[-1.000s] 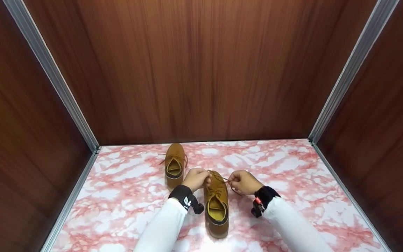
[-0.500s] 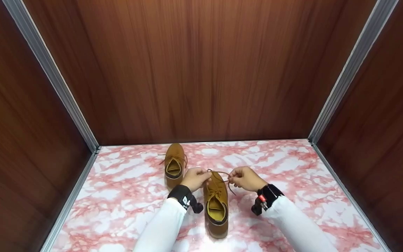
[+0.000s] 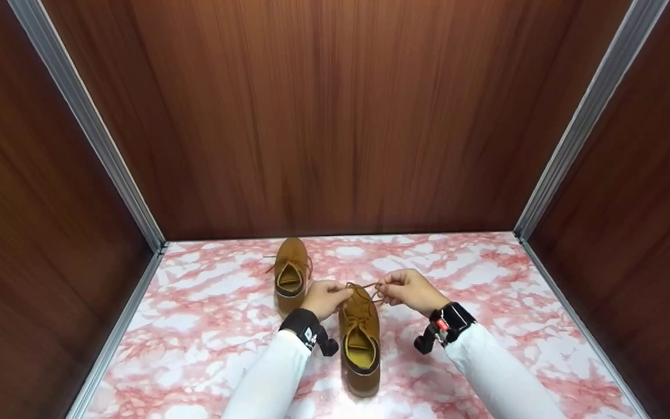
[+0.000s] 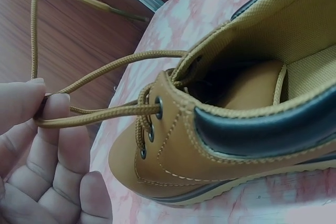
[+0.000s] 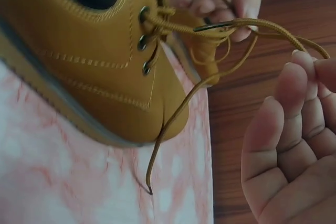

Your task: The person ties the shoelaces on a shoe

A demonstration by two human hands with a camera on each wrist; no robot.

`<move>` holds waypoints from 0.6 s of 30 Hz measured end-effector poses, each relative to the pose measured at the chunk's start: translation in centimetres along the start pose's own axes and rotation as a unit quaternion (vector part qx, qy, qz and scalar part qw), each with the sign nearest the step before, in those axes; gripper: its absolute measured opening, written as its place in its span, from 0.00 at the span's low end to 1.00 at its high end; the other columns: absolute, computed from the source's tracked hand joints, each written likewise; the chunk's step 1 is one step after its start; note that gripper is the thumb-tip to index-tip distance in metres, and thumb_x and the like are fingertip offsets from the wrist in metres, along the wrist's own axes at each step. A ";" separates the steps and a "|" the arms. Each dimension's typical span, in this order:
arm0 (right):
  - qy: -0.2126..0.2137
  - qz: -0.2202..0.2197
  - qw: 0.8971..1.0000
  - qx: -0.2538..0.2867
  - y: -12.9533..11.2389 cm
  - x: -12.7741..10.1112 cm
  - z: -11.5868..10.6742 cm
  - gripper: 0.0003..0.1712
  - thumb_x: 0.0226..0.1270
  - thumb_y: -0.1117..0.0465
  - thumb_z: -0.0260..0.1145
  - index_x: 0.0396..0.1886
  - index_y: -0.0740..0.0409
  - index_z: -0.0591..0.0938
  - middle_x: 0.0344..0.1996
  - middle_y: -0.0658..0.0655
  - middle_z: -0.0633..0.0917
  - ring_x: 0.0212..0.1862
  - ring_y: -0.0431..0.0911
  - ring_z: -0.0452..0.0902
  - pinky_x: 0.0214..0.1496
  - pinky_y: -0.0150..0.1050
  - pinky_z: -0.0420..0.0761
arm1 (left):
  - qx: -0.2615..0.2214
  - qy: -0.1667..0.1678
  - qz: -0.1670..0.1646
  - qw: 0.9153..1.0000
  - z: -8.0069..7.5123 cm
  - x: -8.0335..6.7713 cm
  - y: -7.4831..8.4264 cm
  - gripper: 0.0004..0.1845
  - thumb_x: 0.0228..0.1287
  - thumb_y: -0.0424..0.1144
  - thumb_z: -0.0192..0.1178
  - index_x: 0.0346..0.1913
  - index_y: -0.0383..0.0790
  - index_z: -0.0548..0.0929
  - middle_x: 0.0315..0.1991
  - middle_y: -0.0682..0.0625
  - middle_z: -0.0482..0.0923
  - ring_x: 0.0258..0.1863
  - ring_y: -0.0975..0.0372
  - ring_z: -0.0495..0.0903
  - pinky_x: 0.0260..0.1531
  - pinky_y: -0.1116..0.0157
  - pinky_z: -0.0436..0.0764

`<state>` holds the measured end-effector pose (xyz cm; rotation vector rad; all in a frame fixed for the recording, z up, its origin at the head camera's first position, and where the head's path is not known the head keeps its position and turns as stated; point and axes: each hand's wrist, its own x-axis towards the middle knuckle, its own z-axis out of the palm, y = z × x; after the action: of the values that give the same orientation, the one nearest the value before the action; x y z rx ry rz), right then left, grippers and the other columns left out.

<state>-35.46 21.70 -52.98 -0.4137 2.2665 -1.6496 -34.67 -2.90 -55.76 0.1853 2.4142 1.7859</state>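
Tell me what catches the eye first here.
Two hands meet over the near tan shoe at the middle of the pink marbled floor: the left hand and right hand each pinch its lace. A second shoe stands just behind, left.

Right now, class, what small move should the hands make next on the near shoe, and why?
Probably the right hand should wrap its lace round the loop that the left hand pinches. Both hands hold lace above the near shoe, no bow shows yet, and one lace end dangles loose.
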 end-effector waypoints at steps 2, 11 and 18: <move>-0.002 0.001 1.000 0.011 0.0 0.0 0.1 0.11 0.75 0.64 0.64 0.46 0.70 0.85 0.31 0.44 0.89 0.34 0.37 0.84 0.39 0.32 0.87 | -0.006 0.000 -0.001 1.000 0.1 0.1 -0.1 0.11 0.70 0.37 0.67 0.41 0.30 0.89 0.27 0.50 0.87 0.24 0.68 0.78 0.31 0.68 0.84; 0.010 -0.032 0.999 -0.026 0.2 0.1 1.2 0.13 0.74 0.65 0.65 0.48 0.73 0.85 0.37 0.62 0.91 0.35 0.38 0.86 0.39 0.31 0.86 | -0.019 -0.005 -0.009 1.000 0.2 0.0 -0.1 0.11 0.70 0.37 0.66 0.42 0.29 0.89 0.25 0.55 0.83 0.25 0.69 0.79 0.36 0.66 0.86; 0.026 -0.102 0.988 -0.112 0.1 0.1 2.5 0.07 0.72 0.68 0.66 0.42 0.68 0.87 0.38 0.66 0.90 0.35 0.37 0.85 0.42 0.30 0.86 | -0.021 -0.009 -0.009 1.000 0.2 0.1 -0.4 0.11 0.70 0.36 0.66 0.40 0.29 0.89 0.22 0.55 0.81 0.24 0.68 0.78 0.30 0.72 0.81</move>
<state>-34.56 19.52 -53.77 -0.6835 2.5329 -1.5136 -34.71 -2.82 -56.22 0.1753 2.3559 1.8181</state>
